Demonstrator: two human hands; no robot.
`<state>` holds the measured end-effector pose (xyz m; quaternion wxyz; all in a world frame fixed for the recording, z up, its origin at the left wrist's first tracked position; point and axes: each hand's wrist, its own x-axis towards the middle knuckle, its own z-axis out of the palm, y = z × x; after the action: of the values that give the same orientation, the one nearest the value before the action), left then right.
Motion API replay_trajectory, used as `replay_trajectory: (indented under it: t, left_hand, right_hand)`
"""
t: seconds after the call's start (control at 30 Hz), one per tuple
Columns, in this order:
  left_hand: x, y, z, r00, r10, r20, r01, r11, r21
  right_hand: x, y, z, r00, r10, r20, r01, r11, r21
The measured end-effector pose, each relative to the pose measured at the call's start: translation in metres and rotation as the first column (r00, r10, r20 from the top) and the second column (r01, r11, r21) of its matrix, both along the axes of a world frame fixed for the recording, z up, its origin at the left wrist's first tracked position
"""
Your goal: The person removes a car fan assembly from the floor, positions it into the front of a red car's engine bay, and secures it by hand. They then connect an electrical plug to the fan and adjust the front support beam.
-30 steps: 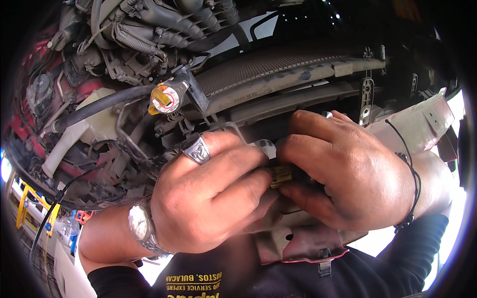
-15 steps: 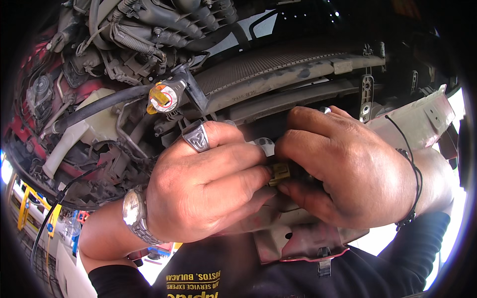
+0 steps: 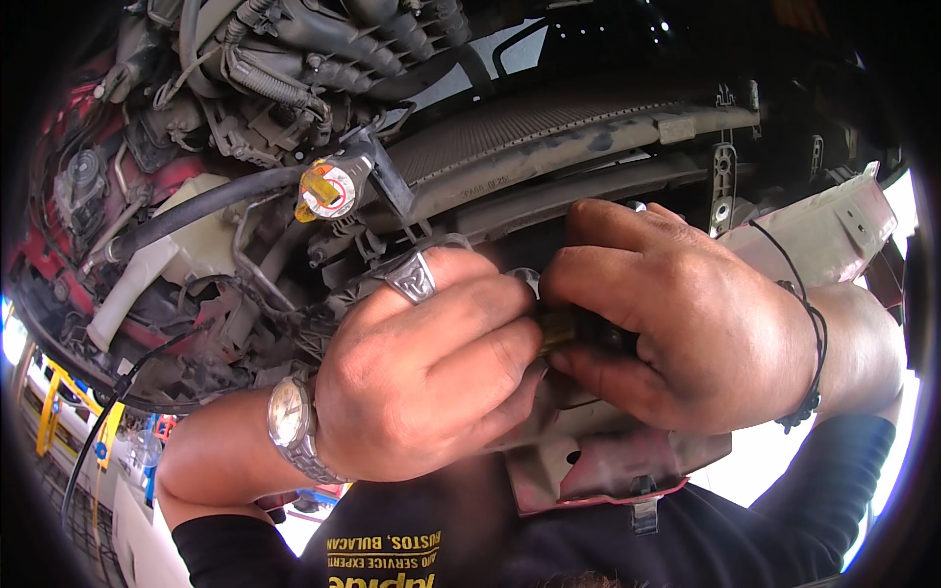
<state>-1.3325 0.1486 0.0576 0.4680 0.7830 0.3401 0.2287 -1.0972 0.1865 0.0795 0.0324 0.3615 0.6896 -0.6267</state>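
Both hands meet over the front of an open engine bay, fingertips nearly touching. Between them shows a small yellow electrical connector [image 3: 559, 331], partly covered by fingers. My left hand [image 3: 426, 367], wearing a ring and a metal watch, is closed with its fingertips pinching the connector's left side. My right hand [image 3: 686, 328], with a dark cord on the wrist, curls its fingers and thumb around the other side, where a dark part lies mostly hidden. Below the hands a reddish, dirt-stained body panel [image 3: 613, 465] with a hole and a clip juts towards me.
A radiator [image 3: 549, 132] with a yellow-marked cap [image 3: 325, 191] lies beyond my hands. A black hose [image 3: 211, 201] and a whitish reservoir [image 3: 186, 255] are at left, the engine [image 3: 323, 44] at far left. A pale metal beam [image 3: 823, 230] extends right, with a perforated bracket [image 3: 723, 186] beside it.
My left hand has shifted slightly right and rolled, so its fingers cover more of the yellow connector. My right hand has risen a little; both keep their grip.
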Motion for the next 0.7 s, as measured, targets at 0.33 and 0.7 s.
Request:
replay_trajectory:
  t: [0.33,0.7]
  left_hand:
    - [-0.002,0.008,0.013,0.994,0.021,-0.104,-0.049,0.961,-0.274]
    - [-0.005,0.005,0.005,0.998,-0.005,-0.064,0.003,0.999,-0.035]
  right_hand:
    - [0.003,0.010,0.007,0.995,0.055,0.082,-0.054,0.998,-0.017]
    - [0.002,0.013,0.011,0.981,0.149,0.127,-0.152,0.988,0.011]
